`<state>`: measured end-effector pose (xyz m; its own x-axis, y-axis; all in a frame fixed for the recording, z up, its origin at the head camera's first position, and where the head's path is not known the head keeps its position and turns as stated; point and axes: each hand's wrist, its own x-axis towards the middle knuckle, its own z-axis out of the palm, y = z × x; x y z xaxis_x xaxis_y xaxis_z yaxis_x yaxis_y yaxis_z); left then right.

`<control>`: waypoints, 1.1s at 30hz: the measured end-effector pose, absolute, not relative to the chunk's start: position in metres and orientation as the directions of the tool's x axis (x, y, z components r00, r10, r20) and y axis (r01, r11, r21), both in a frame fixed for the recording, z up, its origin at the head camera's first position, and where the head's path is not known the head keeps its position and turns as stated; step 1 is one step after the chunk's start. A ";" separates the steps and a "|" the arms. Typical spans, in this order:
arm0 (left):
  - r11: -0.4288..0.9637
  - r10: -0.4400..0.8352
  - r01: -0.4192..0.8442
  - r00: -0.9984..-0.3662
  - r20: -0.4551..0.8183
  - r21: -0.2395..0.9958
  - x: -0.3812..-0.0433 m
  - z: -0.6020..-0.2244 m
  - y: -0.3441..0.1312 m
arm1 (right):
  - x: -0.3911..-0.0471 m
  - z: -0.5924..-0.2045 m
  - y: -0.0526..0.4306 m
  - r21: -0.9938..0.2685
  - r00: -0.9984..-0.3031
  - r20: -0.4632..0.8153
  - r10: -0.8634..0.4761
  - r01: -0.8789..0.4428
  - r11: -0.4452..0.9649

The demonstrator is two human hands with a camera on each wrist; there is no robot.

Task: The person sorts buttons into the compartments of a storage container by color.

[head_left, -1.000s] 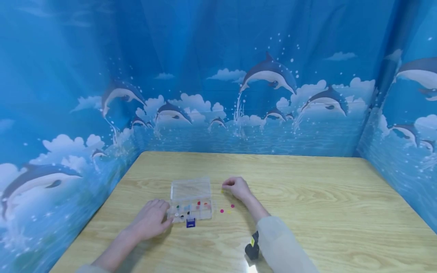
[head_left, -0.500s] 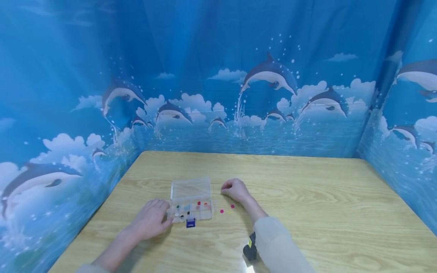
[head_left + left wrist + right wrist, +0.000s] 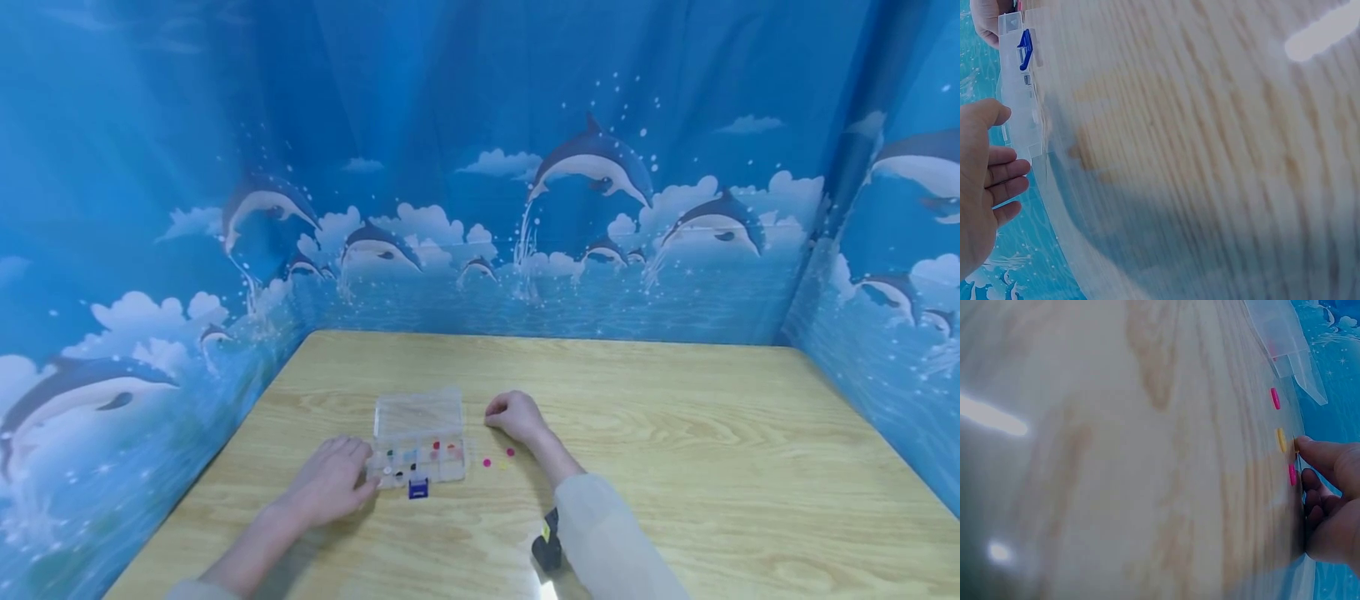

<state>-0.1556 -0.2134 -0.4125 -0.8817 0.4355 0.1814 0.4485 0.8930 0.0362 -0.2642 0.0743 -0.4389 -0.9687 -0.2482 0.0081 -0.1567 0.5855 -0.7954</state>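
Observation:
A clear plastic compartment box [image 3: 450, 471] lies with its lid folded back, a blue latch [image 3: 418, 488] at its front. Small coloured buttons sit in some compartments. My left hand [image 3: 330, 479] rests at the box's left end, thumb by the front corner, fingers loosely extended. Right of the box, my right hand [image 3: 517, 417] pinches at the tabletop; a sliver of a yellow button [image 3: 1296, 445] shows at the thumb tip in the right wrist view, mostly hidden. Nearer me lie a pink button [image 3: 487, 462], a second pink button [image 3: 511, 452] and another yellow button [image 3: 503, 467].
A black object with a yellow mark [image 3: 547, 546] is beside my right sleeve [image 3: 611, 533]. The wooden table [image 3: 712, 450] is bordered at the back and sides by a blue dolphin-print curtain [image 3: 450, 167].
The yellow button seen at my right fingertips a second ago is now covered by the fingers in the head view. That hand has shifted very slightly; the left hand stays put.

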 end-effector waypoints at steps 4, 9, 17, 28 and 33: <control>0.892 0.434 0.449 -0.883 0.180 0.048 -0.155 -0.411 -0.214 | -0.265 -0.439 0.072 -0.778 -0.968 0.014 -0.252 -0.169 0.605; 0.894 0.430 0.445 -0.886 0.174 0.056 -0.155 -0.409 -0.213 | -0.266 -0.437 0.071 -0.762 -0.968 0.019 -0.249 -0.175 0.624; 0.897 0.426 0.440 -0.888 0.174 0.051 -0.155 -0.410 -0.213 | -0.264 -0.438 0.076 -0.763 -0.968 -0.006 -0.249 -0.157 0.626; 0.895 0.428 0.442 -0.887 0.173 0.053 -0.155 -0.410 -0.212 | -0.268 -0.433 0.088 -0.825 -0.962 -0.045 -0.268 -0.115 0.553; 0.896 0.427 0.441 -0.889 0.165 0.058 -0.155 -0.410 -0.212 | -0.270 -0.430 0.093 -0.857 -0.965 -0.054 -0.256 -0.086 0.507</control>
<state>-0.1551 -0.2120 -0.4103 -0.8891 0.4269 0.1653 0.4409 0.8957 0.0581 -0.2697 0.0934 -0.4303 -0.9652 -0.2558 -0.0541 -0.0865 0.5074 -0.8573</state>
